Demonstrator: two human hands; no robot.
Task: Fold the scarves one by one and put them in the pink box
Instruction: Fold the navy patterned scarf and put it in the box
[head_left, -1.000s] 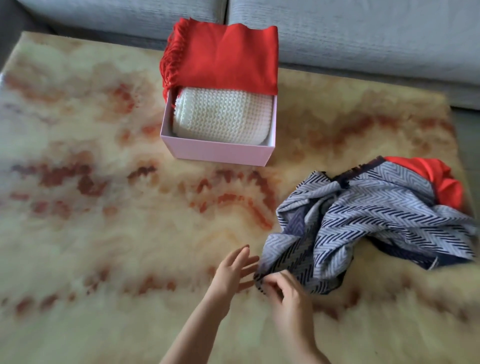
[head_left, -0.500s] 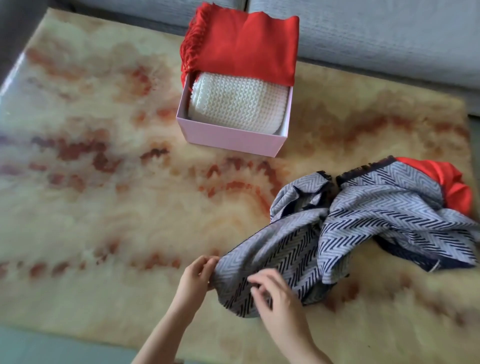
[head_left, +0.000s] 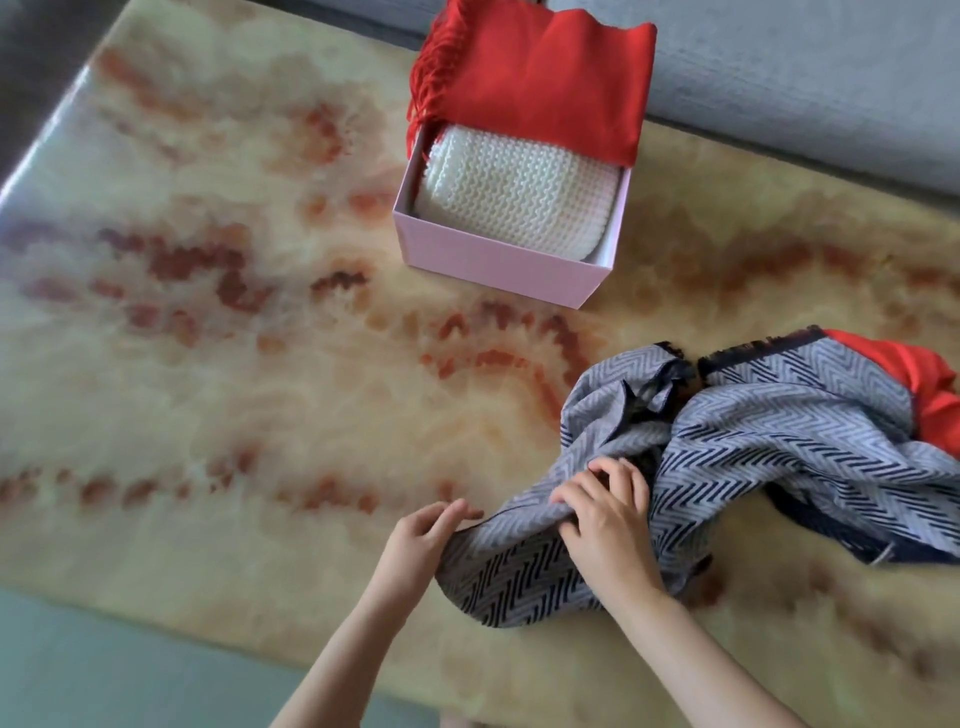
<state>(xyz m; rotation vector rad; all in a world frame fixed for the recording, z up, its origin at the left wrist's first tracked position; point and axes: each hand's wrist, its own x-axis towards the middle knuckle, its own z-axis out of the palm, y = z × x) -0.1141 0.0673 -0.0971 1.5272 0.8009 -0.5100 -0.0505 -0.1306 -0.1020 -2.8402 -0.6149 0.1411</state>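
Observation:
A crumpled grey scarf with a dark zigzag pattern (head_left: 779, 447) lies at the right of the table. My left hand (head_left: 421, 540) pinches its near left edge. My right hand (head_left: 608, 519) grips a bunch of the same scarf just to the right. A red scarf (head_left: 930, 384) pokes out from under the grey one at the far right. The pink box (head_left: 488, 260) stands at the back middle. Inside it sits a folded white knit scarf (head_left: 514, 202), and a folded red fringed scarf (head_left: 540, 78) lies over its far half.
The table top (head_left: 234, 364) is glossy, cream marbled with red-brown. A grey sofa (head_left: 810, 67) runs along its far edge. A pale green floor (head_left: 104, 670) shows below the near left edge.
My left hand went from open beside the scarf to pinching its edge. The near end of the grey scarf has been pulled leftwards and spread. My right hand moved up onto the cloth.

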